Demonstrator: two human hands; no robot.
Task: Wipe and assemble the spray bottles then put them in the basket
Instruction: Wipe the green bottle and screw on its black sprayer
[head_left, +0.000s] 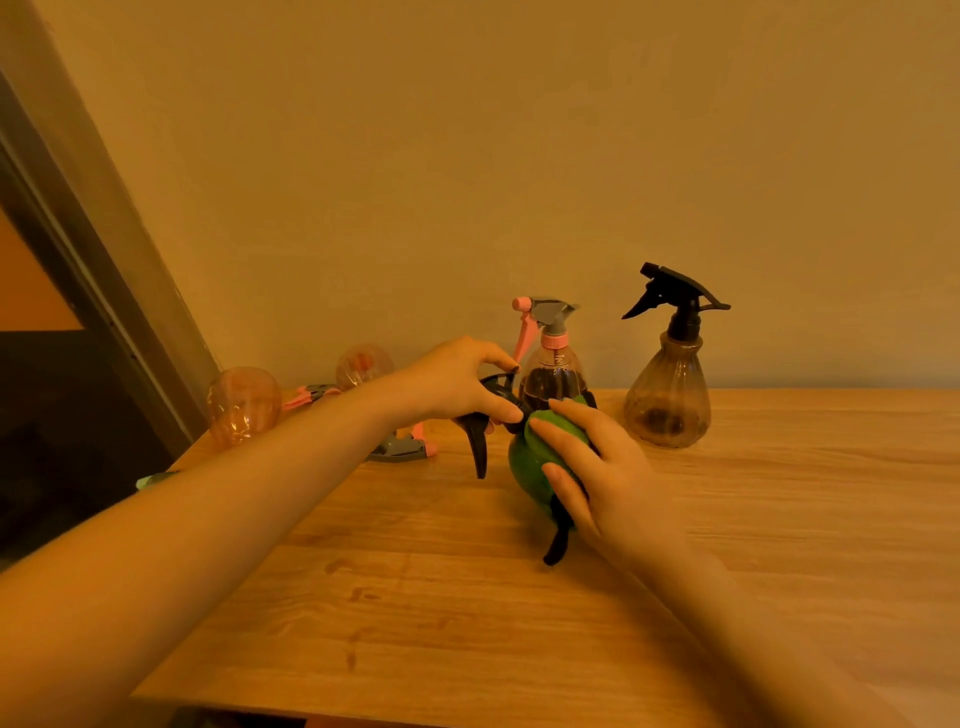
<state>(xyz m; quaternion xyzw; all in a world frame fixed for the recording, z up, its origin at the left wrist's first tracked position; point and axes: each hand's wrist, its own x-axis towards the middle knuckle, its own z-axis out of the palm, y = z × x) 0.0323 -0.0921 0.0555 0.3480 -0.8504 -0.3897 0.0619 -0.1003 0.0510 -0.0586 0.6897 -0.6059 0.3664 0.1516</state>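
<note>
My left hand (462, 382) pinches a black trigger head (485, 426); my right hand (587, 467) curls round a green cloth (530, 467) wrapped on its lower part. Judged step: wiping the head. Next: fit it to a bottle. Beyond my right fingers stand a smooth clear pink-collared bottle (551, 364) and, further right, a ribbed smoky bottle (667, 395), both assembled. No basket in view.
</note>
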